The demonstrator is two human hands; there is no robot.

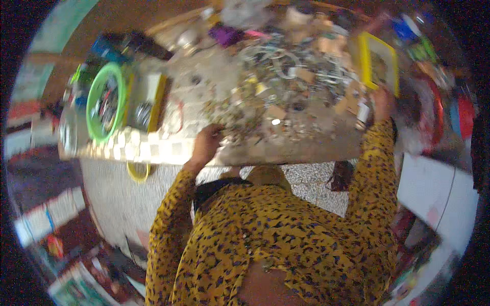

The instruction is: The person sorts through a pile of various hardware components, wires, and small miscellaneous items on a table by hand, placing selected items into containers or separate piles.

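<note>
My left hand (205, 144) is at the table's near edge, its fingertips over a spread of small greenish and metallic pieces (232, 116). Blur hides whether those fingers pinch anything. On the right, my right hand (383, 103) is closed on the near end of a yellow-rimmed shallow box (364, 60), which is tilted up. What lies inside the box is too smeared to name. Between and beyond my hands, a heap of small silvery parts (296, 66) covers much of the table (176, 64), with brown cardboard-like scraps among it.
At the left stands a light-green round basket (122, 94) of mixed small items, beside a yellow-edged tray (162, 97) holding a metallic coil-like thing. A clear jar (67, 133) sits at the left corner. A purple item (226, 34) lies at the back; a red-rimmed basin (439, 115) is at right.
</note>
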